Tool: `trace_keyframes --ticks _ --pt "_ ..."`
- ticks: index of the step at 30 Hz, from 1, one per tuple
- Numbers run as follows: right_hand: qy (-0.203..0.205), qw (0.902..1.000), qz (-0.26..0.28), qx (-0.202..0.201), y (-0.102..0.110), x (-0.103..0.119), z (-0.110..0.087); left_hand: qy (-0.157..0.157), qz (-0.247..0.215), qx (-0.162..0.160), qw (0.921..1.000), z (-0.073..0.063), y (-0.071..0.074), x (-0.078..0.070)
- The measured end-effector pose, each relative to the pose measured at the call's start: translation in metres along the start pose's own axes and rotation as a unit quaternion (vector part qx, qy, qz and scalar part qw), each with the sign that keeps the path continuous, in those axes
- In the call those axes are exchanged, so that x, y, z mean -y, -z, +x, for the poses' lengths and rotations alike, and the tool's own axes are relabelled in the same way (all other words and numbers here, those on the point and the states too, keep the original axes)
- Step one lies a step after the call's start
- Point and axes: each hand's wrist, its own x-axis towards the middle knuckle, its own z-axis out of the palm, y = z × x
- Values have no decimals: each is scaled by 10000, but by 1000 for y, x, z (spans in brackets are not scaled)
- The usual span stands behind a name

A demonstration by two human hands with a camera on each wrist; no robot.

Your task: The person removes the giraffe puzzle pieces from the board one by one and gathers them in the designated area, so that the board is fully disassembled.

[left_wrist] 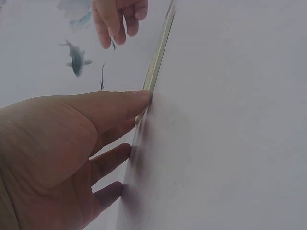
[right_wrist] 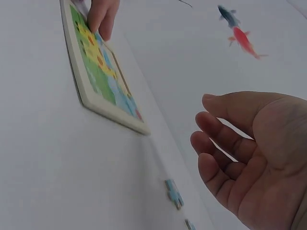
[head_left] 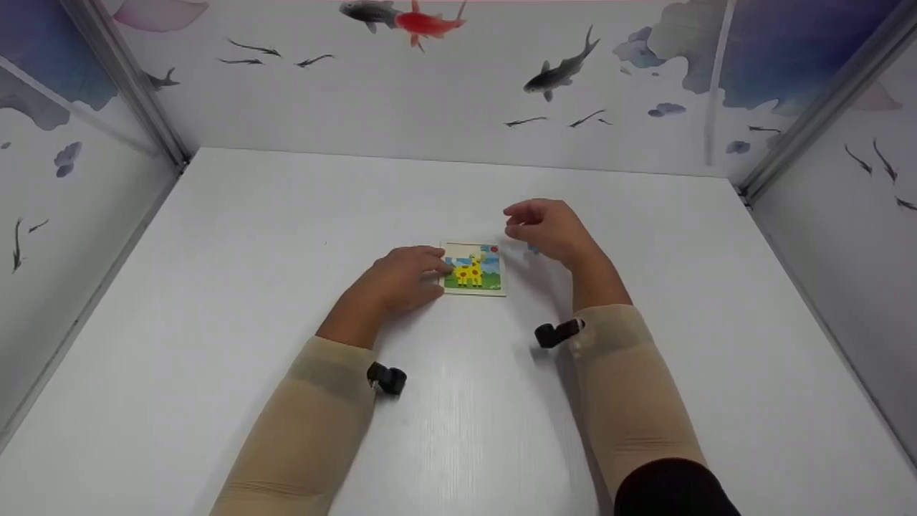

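A small jigsaw puzzle (head_left: 491,283) with a yellow giraffe on green and blue lies in a pale wooden frame. My left hand (head_left: 408,278) rests at its left side, a fingertip on the picture and the thumb along the frame's near edge. In the left wrist view the fingers are fairly straight, and the lower ones reach to the table. Right of the frame my right hand (head_left: 548,228) is raised above the table, fingers loosely bent and holding nothing. Below it lie a blue puzzle piece (right_wrist: 174,194) and part of another piece (right_wrist: 190,225).
The frame lies on a white table (head_left: 444,430). A bare wooden strip (head_left: 458,249) shows along the puzzle's top. Behind the table stands a white wall (head_left: 430,107) with painted fish, and side panels rise left and right.
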Motion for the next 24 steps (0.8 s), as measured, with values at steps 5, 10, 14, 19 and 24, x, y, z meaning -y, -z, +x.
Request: trace_keyframes --ticks 5,10,14,19,24 --pt "58 9995 -178 242 -16 8 1 54 39 39 10000 0 0 0" --pt "-73 9980 -445 438 -24 6 1 42 90 46 9999 2 -1 0" --pt "-165 9958 -622 657 -29 2 3 23 112 49 9999 2 -1 -1" --pt "-142 9934 -835 777 -33 0 3 33 114 5 9999 1 -1 -1" --pt "92 9913 -1011 834 -35 -2 4 -72 78 -27 9999 0 -1 1"
